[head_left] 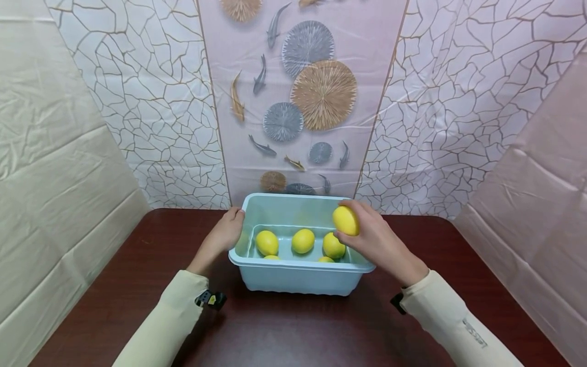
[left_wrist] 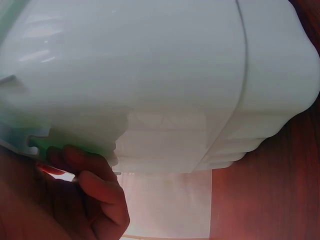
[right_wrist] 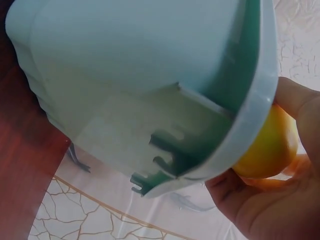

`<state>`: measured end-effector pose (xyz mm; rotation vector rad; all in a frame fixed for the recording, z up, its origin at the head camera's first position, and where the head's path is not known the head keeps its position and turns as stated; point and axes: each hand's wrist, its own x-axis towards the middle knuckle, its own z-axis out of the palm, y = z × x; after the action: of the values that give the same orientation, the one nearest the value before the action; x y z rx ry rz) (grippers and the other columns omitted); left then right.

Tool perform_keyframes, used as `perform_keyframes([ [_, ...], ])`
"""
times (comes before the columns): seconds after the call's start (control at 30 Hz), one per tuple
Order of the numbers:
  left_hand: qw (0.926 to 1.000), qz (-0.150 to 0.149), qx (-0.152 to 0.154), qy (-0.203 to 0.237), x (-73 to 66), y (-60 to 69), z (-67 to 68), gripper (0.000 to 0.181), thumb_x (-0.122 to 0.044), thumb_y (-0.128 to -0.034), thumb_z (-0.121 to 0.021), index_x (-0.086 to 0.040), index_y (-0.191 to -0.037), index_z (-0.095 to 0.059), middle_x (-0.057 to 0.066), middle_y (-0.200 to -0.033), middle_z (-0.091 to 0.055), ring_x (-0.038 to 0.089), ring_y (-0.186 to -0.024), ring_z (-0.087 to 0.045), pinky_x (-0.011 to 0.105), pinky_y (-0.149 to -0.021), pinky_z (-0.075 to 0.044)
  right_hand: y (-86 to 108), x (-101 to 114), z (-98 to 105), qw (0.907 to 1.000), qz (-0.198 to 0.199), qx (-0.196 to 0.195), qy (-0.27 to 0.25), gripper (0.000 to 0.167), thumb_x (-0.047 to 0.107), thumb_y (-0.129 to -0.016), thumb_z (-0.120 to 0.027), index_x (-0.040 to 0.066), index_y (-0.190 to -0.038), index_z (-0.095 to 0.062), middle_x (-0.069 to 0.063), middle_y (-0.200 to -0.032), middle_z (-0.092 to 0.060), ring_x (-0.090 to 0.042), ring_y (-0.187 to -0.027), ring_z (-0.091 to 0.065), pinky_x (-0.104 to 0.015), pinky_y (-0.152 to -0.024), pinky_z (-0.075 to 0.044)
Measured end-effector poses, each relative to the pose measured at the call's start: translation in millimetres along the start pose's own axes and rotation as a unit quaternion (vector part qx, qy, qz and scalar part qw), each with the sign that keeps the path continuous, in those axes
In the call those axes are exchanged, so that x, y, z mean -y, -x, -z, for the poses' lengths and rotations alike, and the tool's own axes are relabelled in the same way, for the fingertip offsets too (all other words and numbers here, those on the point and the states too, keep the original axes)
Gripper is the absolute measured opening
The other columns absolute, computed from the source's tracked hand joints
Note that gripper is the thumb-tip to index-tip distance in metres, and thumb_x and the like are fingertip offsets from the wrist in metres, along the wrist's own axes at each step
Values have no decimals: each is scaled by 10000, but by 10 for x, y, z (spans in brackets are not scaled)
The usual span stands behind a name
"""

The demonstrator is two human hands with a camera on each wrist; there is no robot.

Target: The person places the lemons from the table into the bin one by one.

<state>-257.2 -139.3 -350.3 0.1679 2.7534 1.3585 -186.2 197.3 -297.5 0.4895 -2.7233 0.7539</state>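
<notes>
A light blue plastic bin (head_left: 300, 277) stands on the table with several yellow lemons (head_left: 303, 241) on its floor. My left hand (head_left: 228, 230) grips the bin's left rim, and its curled fingers show under the rim in the left wrist view. Over the bin's right end, my right hand (head_left: 373, 237) holds a lemon (head_left: 346, 220) between thumb and fingers, at about rim height. In the right wrist view that lemon (right_wrist: 270, 145) is partly hidden behind the bin's rim (right_wrist: 255, 115). The front wall covers parts of the nearest lemons.
The dark red-brown table (head_left: 284, 331) extends around the bin. A patterned cloth (head_left: 302, 102) hangs behind it, and pale cloth walls (head_left: 50, 178) rise on both sides.
</notes>
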Motion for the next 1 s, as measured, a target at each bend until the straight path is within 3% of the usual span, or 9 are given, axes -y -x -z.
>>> perform_keyframes([
  [0.57, 10000, 17, 29, -22, 28, -19, -11, 594, -306, -1156, -200, 87, -1588, -309, 308, -1614, -384, 455, -1501, -374, 587, -1231, -296, -272, -46, -173, 9989, -208, 320, -278, 648, 185, -888, -848, -25, -1400, -510, -194, -1252, -613, -332, -1032, -608, -473, -855, -591],
  [1.0, 10000, -43, -3, -50, 21, -15, -5, 595, -298, -1152, -198, 96, -1584, -308, 316, -1611, -382, 464, -1500, -371, 587, -1231, -295, -283, -62, -234, 9988, 267, 396, -133, 620, 303, -894, -852, 46, -1403, -606, -154, -1311, -615, -306, -1086, -593, -470, -877, -574],
])
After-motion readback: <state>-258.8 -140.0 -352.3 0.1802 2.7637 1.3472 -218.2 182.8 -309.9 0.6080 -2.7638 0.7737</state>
